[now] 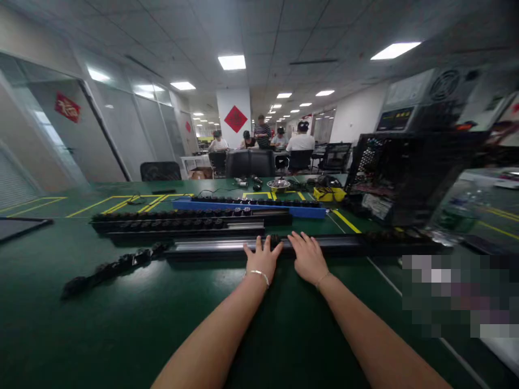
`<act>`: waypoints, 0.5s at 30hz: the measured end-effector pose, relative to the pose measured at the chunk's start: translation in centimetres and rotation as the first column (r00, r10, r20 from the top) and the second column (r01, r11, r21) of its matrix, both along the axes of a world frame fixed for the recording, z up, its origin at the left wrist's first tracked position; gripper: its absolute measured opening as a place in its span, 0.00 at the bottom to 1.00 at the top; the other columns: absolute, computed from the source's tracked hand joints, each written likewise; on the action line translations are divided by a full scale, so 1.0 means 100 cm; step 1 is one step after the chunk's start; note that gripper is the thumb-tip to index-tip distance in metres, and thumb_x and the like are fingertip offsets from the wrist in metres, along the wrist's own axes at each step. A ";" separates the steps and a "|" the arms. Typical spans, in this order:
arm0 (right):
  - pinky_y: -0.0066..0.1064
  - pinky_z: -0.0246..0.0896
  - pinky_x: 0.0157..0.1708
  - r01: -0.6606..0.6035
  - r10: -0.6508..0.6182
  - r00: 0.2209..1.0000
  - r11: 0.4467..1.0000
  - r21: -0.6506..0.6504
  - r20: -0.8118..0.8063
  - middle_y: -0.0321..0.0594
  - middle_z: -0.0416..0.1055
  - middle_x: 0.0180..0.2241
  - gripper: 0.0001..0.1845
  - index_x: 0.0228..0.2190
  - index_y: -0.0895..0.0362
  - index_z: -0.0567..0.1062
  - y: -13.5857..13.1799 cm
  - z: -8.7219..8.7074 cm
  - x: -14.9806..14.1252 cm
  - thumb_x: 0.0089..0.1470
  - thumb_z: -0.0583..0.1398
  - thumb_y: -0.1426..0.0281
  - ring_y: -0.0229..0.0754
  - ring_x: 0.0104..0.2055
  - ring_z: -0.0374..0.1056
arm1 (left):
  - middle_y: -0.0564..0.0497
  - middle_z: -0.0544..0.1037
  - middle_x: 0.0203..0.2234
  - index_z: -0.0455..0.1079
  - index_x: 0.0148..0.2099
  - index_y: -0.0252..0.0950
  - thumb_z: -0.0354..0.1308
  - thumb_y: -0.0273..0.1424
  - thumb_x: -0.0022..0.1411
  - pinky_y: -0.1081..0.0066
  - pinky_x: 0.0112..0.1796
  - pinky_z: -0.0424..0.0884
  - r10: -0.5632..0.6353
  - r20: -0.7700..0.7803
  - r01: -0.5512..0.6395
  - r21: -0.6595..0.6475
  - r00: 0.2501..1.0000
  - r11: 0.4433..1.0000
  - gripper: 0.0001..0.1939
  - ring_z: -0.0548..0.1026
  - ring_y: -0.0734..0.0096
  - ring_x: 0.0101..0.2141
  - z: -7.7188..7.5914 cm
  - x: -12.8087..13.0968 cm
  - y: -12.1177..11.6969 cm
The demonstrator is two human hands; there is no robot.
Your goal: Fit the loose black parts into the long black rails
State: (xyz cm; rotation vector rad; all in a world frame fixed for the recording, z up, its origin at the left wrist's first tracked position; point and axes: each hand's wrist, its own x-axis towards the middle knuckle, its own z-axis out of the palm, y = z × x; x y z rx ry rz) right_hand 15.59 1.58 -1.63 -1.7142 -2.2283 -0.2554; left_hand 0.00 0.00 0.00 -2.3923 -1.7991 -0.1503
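A long dark rail (219, 246) with a shiny metal channel lies across the green table in front of me. My left hand (263, 260) rests on its near side, fingers spread over the channel. My right hand (308, 258) lies a little to the right on the same rail, its fingers stretched forward. Between the two hands a small black part (275, 239) sits in the channel; whether my fingertips touch it, I cannot tell. A string of black parts (117, 268) trails from the rail's left end onto the table.
Behind the rail stand several dark rails (178, 226) and a blue rail (284, 208) filled with black parts. Further back are a metal bowl (278, 185) and a yellow bin (329, 194). An opened computer case (401, 178) stands at right, beside a plastic bottle (460, 210). People sit beyond.
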 end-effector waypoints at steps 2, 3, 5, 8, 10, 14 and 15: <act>0.44 0.36 0.61 0.005 -0.005 1.000 1.000 -0.003 0.005 0.39 0.54 0.62 0.35 0.58 0.58 0.61 0.000 0.001 0.000 0.47 0.50 0.79 0.49 0.64 0.46 | 0.46 0.54 0.64 0.51 0.64 0.55 0.37 0.29 0.66 0.30 0.50 0.50 0.007 0.006 -0.007 0.002 1.000 1.000 0.26 0.51 0.47 0.62 0.003 0.000 -0.002; 0.44 0.36 0.61 0.006 -0.006 1.000 1.000 -0.005 0.006 0.39 0.54 0.62 0.35 0.59 0.58 0.61 0.000 0.001 0.001 0.47 0.50 0.79 0.48 0.64 0.46 | 0.45 0.55 0.63 0.52 0.63 0.54 0.36 0.29 0.66 0.30 0.50 0.50 0.010 0.009 -0.010 0.000 1.000 1.000 0.26 0.52 0.48 0.62 0.005 0.000 -0.002; 0.44 0.36 0.61 0.007 -0.007 1.000 1.000 -0.009 0.007 0.39 0.53 0.62 0.35 0.59 0.58 0.61 0.000 0.002 0.001 0.46 0.50 0.79 0.48 0.64 0.46 | 0.44 0.56 0.63 0.53 0.63 0.53 0.36 0.29 0.66 0.31 0.51 0.50 0.017 0.015 -0.017 -0.010 1.000 1.000 0.26 0.52 0.49 0.62 0.009 -0.001 -0.003; 0.44 0.36 0.61 0.004 -0.004 1.000 1.000 -0.019 0.003 0.40 0.53 0.63 0.36 0.59 0.58 0.61 -0.001 0.004 0.001 0.46 0.50 0.79 0.48 0.64 0.46 | 0.42 0.58 0.62 0.55 0.62 0.51 0.37 0.28 0.65 0.31 0.51 0.49 0.026 0.018 -0.025 -0.036 1.000 0.999 0.25 0.52 0.49 0.62 0.015 -0.002 -0.004; 0.44 0.37 0.61 0.004 -0.004 1.000 1.000 -0.027 -0.001 0.40 0.53 0.63 0.36 0.59 0.58 0.60 -0.001 0.005 0.001 0.46 0.50 0.79 0.48 0.64 0.45 | 0.42 0.58 0.62 0.56 0.62 0.50 0.37 0.28 0.65 0.31 0.52 0.48 0.036 0.015 -0.035 -0.051 0.999 0.998 0.25 0.51 0.49 0.62 0.019 -0.004 -0.004; 0.43 0.37 0.61 0.008 -0.009 1.000 0.999 -0.043 -0.009 0.40 0.53 0.63 0.36 0.59 0.58 0.60 -0.001 0.006 0.001 0.47 0.50 0.80 0.48 0.64 0.45 | 0.40 0.59 0.61 0.58 0.61 0.49 0.36 0.28 0.65 0.32 0.52 0.48 0.054 0.009 -0.054 -0.058 0.998 0.997 0.25 0.52 0.50 0.62 0.022 -0.009 -0.004; 0.43 0.37 0.61 0.008 -0.009 1.000 0.999 -0.046 -0.010 0.39 0.53 0.63 0.36 0.59 0.57 0.60 0.000 0.006 0.001 0.47 0.50 0.79 0.48 0.64 0.45 | 0.41 0.59 0.61 0.58 0.61 0.49 0.36 0.28 0.65 0.32 0.52 0.48 0.057 0.007 -0.057 -0.058 0.998 0.997 0.25 0.52 0.50 0.62 0.021 -0.011 -0.004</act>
